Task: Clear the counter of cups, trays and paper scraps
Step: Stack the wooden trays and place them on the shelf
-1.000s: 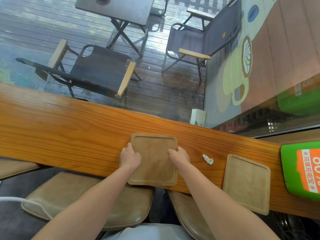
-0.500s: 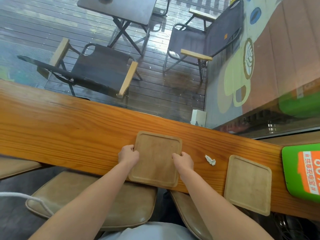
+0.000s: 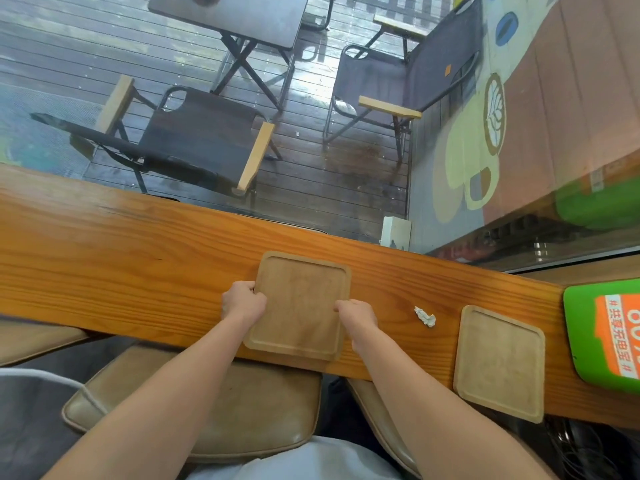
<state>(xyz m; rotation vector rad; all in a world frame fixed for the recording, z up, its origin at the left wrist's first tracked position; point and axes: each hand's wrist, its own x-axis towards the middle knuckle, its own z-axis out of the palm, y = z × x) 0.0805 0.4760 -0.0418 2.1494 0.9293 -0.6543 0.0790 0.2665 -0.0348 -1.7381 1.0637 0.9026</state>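
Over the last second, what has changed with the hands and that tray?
Both hands slid from the tray's top to its side edges: left hand and right hand now grip it. Tray, paper scrap and second tray lie as before.

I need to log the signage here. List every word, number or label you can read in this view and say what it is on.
"#共享充电宝#": orange label on the green box at the counter's right end.
Large white digits above it, cut off by the frame edge: not readable for certain.
The white box by the window: marks too small to read.
The two wooden trays: no text.
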